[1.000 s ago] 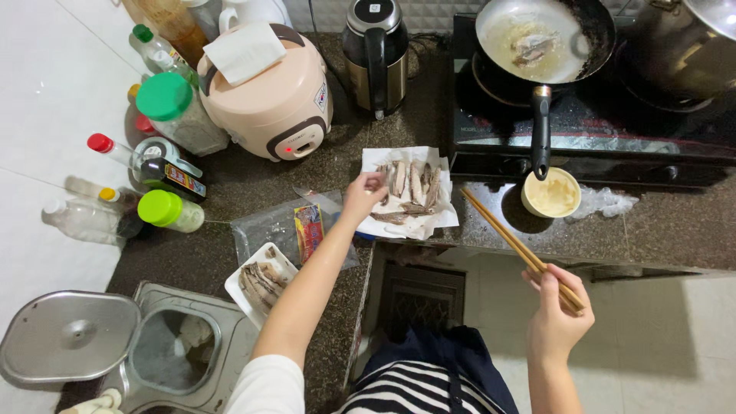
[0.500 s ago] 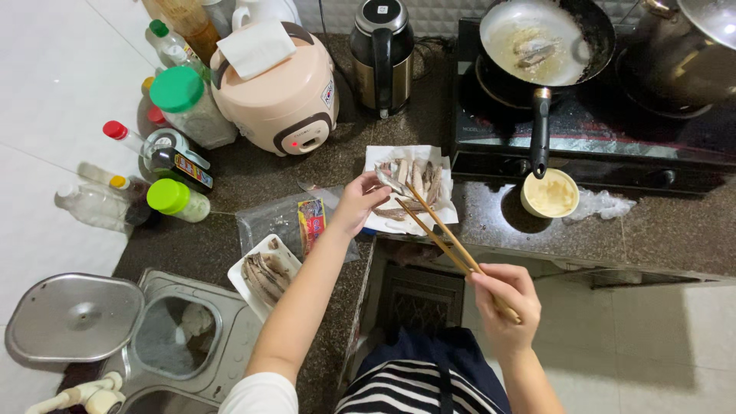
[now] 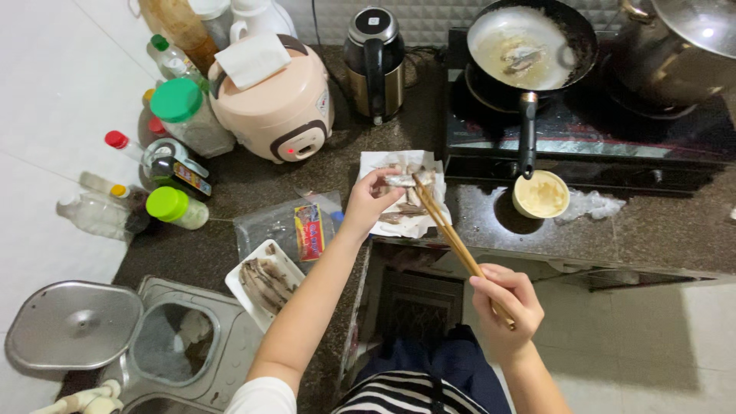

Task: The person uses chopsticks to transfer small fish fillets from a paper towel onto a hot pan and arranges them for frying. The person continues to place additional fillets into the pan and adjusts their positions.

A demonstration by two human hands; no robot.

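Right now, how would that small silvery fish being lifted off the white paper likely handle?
The small silvery fish, pinched by the left hand and met by the wooden chopsticks, looks thin and glistening, so probably light, limp and slippery. The white paper beneath is crumpled; it would likely shift if dragged.

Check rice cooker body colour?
Pale pink rice cooker, with a darker front panel; head view.

pan handle (image 3: 526,134) overhangs bowl (image 3: 540,194)
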